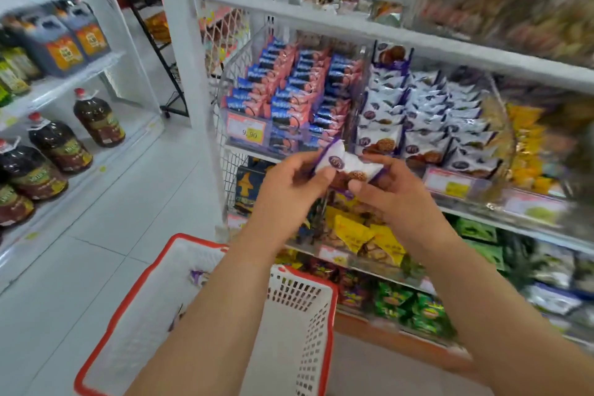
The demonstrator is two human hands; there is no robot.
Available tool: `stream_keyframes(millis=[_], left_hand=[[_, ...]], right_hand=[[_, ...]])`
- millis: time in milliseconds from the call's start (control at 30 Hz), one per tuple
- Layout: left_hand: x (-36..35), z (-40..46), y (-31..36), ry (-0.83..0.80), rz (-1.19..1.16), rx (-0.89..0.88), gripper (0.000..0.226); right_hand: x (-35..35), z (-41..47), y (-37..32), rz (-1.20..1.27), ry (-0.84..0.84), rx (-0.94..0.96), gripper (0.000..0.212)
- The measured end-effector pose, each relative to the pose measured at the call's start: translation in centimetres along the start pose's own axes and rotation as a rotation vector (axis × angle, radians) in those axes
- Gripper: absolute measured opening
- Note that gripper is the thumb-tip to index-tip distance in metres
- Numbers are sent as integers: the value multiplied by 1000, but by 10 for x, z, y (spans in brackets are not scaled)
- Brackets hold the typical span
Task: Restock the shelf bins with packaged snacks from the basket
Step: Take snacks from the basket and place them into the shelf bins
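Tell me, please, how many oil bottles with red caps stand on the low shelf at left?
4 in plain view: oil bottle farthest back, second bottle, third bottle, fourth bottle cut off by the left edge; more may be hidden.

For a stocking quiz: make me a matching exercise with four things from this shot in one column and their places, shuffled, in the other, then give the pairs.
Things
1. white-and-purple snack pack
2. red-rimmed basket
3. pink-and-blue packs
4. oil bottles

Places
A. low shelf at far left
B. on the floor below the hands
C. held between the left hand and right hand
D. shelf bin to the left of the white-and-purple bin

Pairs: 1-C, 2-B, 3-D, 4-A
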State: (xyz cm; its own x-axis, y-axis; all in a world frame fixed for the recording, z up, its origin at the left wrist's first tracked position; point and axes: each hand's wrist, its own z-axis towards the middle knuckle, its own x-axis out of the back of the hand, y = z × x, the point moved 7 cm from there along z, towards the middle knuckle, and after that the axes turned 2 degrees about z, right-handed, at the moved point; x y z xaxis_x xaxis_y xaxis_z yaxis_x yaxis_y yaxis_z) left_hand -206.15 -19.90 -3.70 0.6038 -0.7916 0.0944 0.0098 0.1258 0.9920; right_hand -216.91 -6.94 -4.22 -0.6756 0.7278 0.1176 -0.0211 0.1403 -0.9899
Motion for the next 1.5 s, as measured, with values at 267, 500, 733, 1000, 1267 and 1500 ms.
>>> stream_keyframes(millis=[267,500,733,1000,1267,1500], left_hand=[[-62,58,26,-65,470,-228,60],[-70,89,-6,-89,590,-142,75],[-61,93,-7,-36,683,-255,71],[-60,95,-9,10,728,-337,72],[-61,94,-6,-35,748,-323,72],[-61,92,-4,-60,714,-319,71]], right_hand=[[93,46,-35,-150,340,103,23],[136,165,-69,-301,453,160,21],[131,239,-59,-324,442,153,32],[142,276,-49,-391,480,87,42],[142,276,-45,-488,471,15,31],[140,258,-48,-562,482,-57,54]])
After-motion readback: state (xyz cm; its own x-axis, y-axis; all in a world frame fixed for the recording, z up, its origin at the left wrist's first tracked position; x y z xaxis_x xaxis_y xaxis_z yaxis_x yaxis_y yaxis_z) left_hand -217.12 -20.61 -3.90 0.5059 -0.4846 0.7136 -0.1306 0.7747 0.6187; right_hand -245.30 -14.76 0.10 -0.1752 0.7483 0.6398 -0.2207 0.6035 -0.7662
